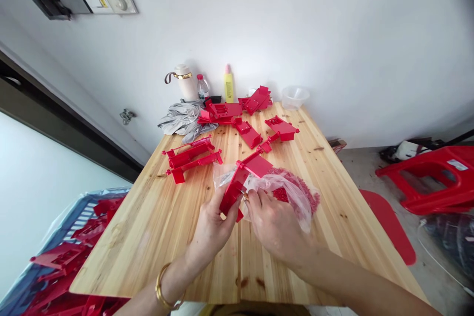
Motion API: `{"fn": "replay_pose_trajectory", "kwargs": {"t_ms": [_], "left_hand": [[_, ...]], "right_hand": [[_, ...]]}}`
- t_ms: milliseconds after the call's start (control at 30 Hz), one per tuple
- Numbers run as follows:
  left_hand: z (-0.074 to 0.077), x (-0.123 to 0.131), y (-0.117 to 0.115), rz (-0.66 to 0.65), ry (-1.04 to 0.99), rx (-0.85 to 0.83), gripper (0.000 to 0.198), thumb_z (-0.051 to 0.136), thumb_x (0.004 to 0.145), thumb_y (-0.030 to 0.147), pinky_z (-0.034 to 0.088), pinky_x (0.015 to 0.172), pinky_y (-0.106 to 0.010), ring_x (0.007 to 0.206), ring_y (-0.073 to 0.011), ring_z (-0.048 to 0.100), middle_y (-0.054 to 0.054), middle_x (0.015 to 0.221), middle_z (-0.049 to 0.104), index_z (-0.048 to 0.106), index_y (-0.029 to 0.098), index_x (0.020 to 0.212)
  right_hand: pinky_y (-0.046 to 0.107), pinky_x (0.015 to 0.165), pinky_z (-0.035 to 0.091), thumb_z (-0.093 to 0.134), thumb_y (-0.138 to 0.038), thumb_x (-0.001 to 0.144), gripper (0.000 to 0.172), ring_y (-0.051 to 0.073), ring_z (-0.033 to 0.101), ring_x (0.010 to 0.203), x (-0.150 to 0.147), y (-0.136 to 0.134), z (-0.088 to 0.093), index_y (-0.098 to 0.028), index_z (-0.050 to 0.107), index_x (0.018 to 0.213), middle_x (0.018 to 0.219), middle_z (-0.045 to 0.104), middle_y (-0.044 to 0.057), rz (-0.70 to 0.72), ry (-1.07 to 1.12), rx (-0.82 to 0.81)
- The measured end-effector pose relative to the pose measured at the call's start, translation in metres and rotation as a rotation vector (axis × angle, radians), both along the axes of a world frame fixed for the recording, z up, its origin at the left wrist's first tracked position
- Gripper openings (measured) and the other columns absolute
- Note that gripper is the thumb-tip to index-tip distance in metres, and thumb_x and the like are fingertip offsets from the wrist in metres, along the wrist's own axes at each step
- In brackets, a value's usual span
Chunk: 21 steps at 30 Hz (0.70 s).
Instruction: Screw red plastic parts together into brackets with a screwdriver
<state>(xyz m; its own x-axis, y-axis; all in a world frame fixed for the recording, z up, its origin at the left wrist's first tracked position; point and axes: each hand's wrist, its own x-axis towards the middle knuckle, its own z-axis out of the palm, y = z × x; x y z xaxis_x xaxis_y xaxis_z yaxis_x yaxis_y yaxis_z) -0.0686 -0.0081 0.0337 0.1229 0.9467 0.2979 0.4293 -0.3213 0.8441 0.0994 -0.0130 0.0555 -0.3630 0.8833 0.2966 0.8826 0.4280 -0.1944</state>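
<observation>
My left hand (pixel 212 229) grips a red plastic bracket part (pixel 244 177) over the middle of the wooden table (pixel 155 222), holding it tilted. My right hand (pixel 276 227) is pressed against the same part's lower edge, fingers pinched at it; what they pinch is too small to tell. Just behind my right hand lies a clear plastic bag (pixel 296 192) filled with small red pieces. A gold bangle (pixel 162 289) circles my left wrist.
More red plastic parts (pixel 192 155) lie scattered on the table toward the far end (pixel 283 128). At the back stand a flask (pixel 185 81), a water bottle (pixel 202 88), a yellow bottle (pixel 228 85), a grey cloth (pixel 183 118) and a clear cup (pixel 294 96). A blue crate of red parts (pixel 70 247) sits left; red stools (pixel 433 177) right.
</observation>
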Motion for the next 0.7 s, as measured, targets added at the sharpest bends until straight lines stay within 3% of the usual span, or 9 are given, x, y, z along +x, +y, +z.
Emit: {"fn": "replay_pose_trajectory", "kwargs": {"t_ms": [67,167,233,300,367,433,500,600,700], "left_hand": [[-0.002,0.0,-0.002,0.014,0.008,0.002,0.022,0.058,0.093,0.025,0.047,0.052,-0.019,0.053,-0.0099,0.057,0.004,0.071,0.067,0.058,0.023,0.115],[-0.004,-0.003,-0.001,0.009,0.042,0.07,0.024,0.055,0.094,0.023,0.049,0.056,-0.02,0.056,-0.0104,0.059,0.002,0.076,0.069,0.057,0.023,0.118],[0.001,-0.012,0.011,-0.035,0.138,0.179,0.029,0.054,0.094,0.021,0.052,0.065,-0.022,0.067,-0.0127,0.065,0.0,0.084,0.072,0.057,0.023,0.123],[0.016,-0.028,0.036,-0.023,0.3,0.317,0.035,0.052,0.094,0.02,0.053,0.079,-0.026,0.086,-0.0171,0.069,-0.005,0.099,0.074,0.057,0.023,0.129],[0.039,-0.053,0.073,0.096,0.502,0.409,0.037,0.05,0.095,0.02,0.05,0.093,-0.033,0.106,-0.0228,0.066,-0.01,0.115,0.071,0.058,0.022,0.131],[0.062,-0.082,0.118,0.226,0.751,0.337,0.038,0.05,0.094,0.022,0.048,0.094,-0.037,0.108,-0.0268,0.064,-0.011,0.116,0.071,0.061,0.022,0.131],[0.078,-0.11,0.162,0.264,0.992,0.099,0.037,0.052,0.093,0.025,0.049,0.089,-0.036,0.1,-0.0267,0.066,-0.009,0.108,0.073,0.063,0.023,0.129],[0.081,-0.138,0.21,0.202,1.056,-0.07,0.025,0.059,0.088,0.021,0.048,0.078,-0.026,0.08,-0.0185,0.066,-0.003,0.084,0.074,0.073,0.017,0.11],[0.07,-0.151,0.233,0.106,1.058,-0.153,0.017,0.069,0.081,0.015,0.046,0.073,-0.019,0.07,-0.0121,0.06,0.002,0.073,0.071,0.073,0.012,0.097]], "right_hand": [[0.026,0.053,0.035,0.043,-0.018,0.095,0.019,0.015,0.053,0.058,0.0,0.006,0.0,-0.017,0.061,0.087,0.07,0.061,0.005,0.051,0.368,-0.314],[0.022,0.043,0.02,0.041,-0.042,0.099,0.029,0.008,0.027,0.043,-0.003,0.015,-0.002,-0.02,0.053,0.085,0.06,0.043,-0.006,0.127,1.08,-1.007],[0.021,0.042,0.012,0.047,-0.05,0.096,0.032,0.005,0.017,0.043,-0.008,0.017,-0.005,-0.02,0.053,0.09,0.062,0.038,-0.009,0.15,1.453,-1.284],[0.021,0.042,0.011,0.056,-0.053,0.092,0.033,0.004,0.018,0.044,-0.014,0.012,-0.008,-0.019,0.054,0.094,0.065,0.04,-0.009,0.172,1.642,-1.349],[0.02,0.043,0.011,0.06,-0.053,0.09,0.035,0.003,0.023,0.044,-0.02,0.001,-0.014,-0.019,0.055,0.095,0.066,0.044,-0.008,0.163,1.638,-1.353],[0.02,0.043,0.011,0.061,-0.057,0.089,0.04,0.003,0.025,0.044,-0.022,-0.014,-0.021,-0.018,0.055,0.094,0.066,0.046,-0.008,0.134,1.533,-1.359],[0.021,0.044,0.012,0.06,-0.064,0.087,0.047,0.003,0.025,0.045,-0.021,-0.028,-0.029,-0.018,0.055,0.093,0.065,0.047,-0.007,0.124,1.434,-1.344],[0.021,0.045,0.016,0.057,-0.071,0.086,0.052,0.005,0.028,0.048,-0.012,-0.042,-0.038,-0.019,0.054,0.091,0.064,0.046,-0.007,0.089,1.359,-1.272],[0.022,0.047,0.019,0.053,-0.073,0.087,0.054,0.007,0.03,0.051,0.004,-0.05,-0.041,-0.019,0.055,0.091,0.065,0.047,-0.006,0.037,1.33,-1.19]]}}
